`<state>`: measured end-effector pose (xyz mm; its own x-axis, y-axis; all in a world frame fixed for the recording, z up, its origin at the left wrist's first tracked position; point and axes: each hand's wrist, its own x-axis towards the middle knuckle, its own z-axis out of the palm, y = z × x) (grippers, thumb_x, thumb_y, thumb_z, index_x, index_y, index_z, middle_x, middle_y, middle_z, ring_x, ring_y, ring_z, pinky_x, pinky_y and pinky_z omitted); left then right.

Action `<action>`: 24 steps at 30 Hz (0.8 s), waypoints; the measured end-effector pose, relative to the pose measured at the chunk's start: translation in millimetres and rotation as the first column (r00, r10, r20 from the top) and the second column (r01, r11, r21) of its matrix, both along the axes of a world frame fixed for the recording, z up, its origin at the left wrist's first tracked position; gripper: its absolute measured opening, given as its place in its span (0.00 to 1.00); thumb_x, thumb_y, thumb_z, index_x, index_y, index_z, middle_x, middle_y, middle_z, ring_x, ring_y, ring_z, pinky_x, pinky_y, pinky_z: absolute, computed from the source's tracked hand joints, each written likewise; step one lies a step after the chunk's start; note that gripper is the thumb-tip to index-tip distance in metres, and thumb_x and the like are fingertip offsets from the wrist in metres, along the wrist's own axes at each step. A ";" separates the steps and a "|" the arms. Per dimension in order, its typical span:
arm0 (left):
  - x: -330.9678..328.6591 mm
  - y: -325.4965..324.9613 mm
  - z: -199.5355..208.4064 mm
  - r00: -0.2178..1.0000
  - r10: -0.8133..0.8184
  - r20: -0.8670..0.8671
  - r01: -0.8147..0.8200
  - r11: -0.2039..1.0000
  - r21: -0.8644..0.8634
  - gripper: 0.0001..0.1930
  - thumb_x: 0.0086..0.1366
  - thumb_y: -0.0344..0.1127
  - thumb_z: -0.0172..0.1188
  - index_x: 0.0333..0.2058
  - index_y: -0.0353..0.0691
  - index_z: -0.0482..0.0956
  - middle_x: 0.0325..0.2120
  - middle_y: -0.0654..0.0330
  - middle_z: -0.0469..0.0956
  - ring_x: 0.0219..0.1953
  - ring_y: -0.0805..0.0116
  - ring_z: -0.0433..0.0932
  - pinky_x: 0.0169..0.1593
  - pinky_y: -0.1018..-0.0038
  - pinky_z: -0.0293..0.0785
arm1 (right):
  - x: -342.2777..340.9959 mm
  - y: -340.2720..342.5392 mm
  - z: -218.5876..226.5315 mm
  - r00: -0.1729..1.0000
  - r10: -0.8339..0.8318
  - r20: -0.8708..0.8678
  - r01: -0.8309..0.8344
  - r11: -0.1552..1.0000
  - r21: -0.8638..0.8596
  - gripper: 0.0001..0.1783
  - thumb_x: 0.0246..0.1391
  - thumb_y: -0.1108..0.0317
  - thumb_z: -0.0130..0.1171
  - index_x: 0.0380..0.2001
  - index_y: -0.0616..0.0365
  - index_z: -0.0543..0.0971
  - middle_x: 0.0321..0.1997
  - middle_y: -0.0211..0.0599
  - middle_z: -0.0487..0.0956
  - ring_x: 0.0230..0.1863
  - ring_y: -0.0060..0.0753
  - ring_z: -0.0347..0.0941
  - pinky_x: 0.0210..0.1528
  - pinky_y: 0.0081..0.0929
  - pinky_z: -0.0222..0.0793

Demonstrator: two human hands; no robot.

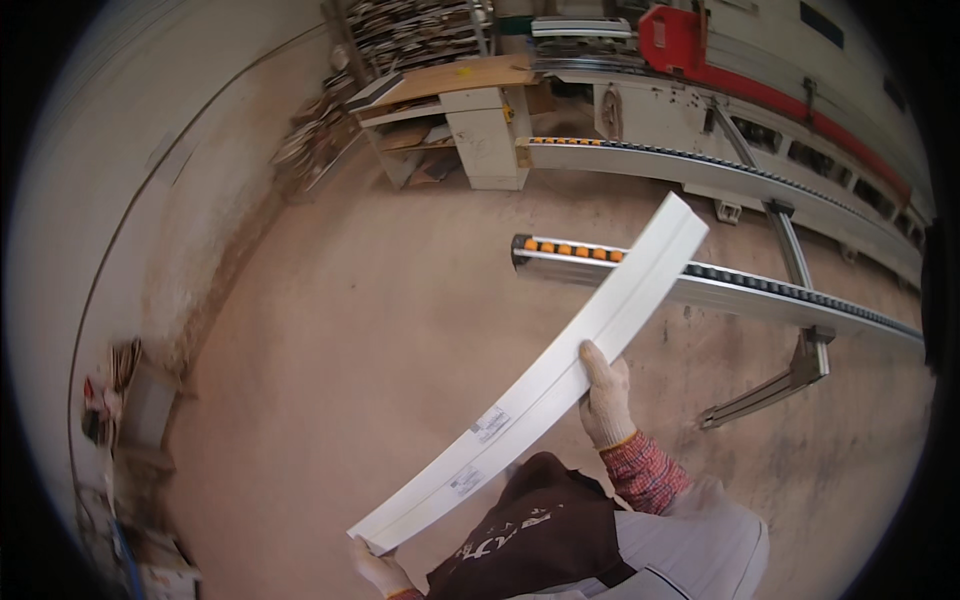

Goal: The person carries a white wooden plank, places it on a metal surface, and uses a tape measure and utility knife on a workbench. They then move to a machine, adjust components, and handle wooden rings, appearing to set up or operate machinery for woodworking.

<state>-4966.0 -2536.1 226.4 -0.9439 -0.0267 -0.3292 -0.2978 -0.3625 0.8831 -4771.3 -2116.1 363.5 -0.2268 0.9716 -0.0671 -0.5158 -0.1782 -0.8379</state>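
A long, narrow white board (560,375) slants across the view from lower left to upper right. A line runs along its length, so it may be two strips held side by side; I cannot tell. Two printed labels (491,424) sit on its lower half. My right hand (606,395), in a pale knit glove, is closed around its right edge near the middle, thumb on top. At its lower left end, my left hand (378,568) grips the board, also gloved. The left fingers are partly hidden beneath it.
Ahead on the right, roller rails (740,275) lie in front of a large machine with a red beam (672,38). A wooden-topped workbench (455,75) stands at the back, with stacked boards (415,35) behind it. A wall (150,190) runs along the left.
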 end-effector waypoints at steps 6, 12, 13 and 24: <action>-128.9 98.1 65.0 1.000 0.030 0.008 -0.027 0.965 -0.260 0.28 0.77 0.47 0.52 0.63 0.26 0.72 0.58 0.51 0.76 0.62 0.59 0.72 0.69 0.62 0.64 | -148.6 71.5 57.1 0.997 0.025 -0.069 -0.029 0.998 -0.055 0.23 0.60 0.65 0.67 0.52 0.73 0.77 0.47 0.41 0.82 0.44 0.31 0.80 0.47 0.30 0.77; -290.0 218.3 61.9 0.991 -0.048 -0.124 0.035 0.994 -0.105 0.28 0.77 0.48 0.53 0.61 0.27 0.74 0.59 0.47 0.76 0.64 0.54 0.72 0.70 0.58 0.64 | -249.1 169.4 58.0 0.989 -0.143 -0.036 0.141 0.989 -0.033 0.24 0.60 0.65 0.65 0.52 0.74 0.75 0.46 0.46 0.82 0.44 0.36 0.81 0.46 0.31 0.80; -321.8 248.6 51.7 0.976 -0.113 -0.186 0.101 0.992 -0.071 0.25 0.77 0.48 0.52 0.59 0.30 0.74 0.56 0.51 0.77 0.60 0.58 0.74 0.65 0.60 0.68 | -257.2 190.9 54.1 0.983 -0.186 0.010 0.186 0.979 -0.085 0.26 0.62 0.69 0.61 0.58 0.73 0.69 0.51 0.49 0.79 0.48 0.41 0.81 0.52 0.36 0.83; -610.8 579.8 129.4 0.755 -0.463 -0.464 0.501 0.864 -0.048 0.17 0.79 0.41 0.51 0.52 0.31 0.73 0.46 0.57 0.77 0.48 0.69 0.77 0.55 0.69 0.75 | -338.4 409.7 98.1 0.945 -0.316 -0.078 0.316 0.949 -0.018 0.25 0.67 0.65 0.59 0.60 0.69 0.68 0.56 0.49 0.80 0.55 0.47 0.81 0.57 0.47 0.82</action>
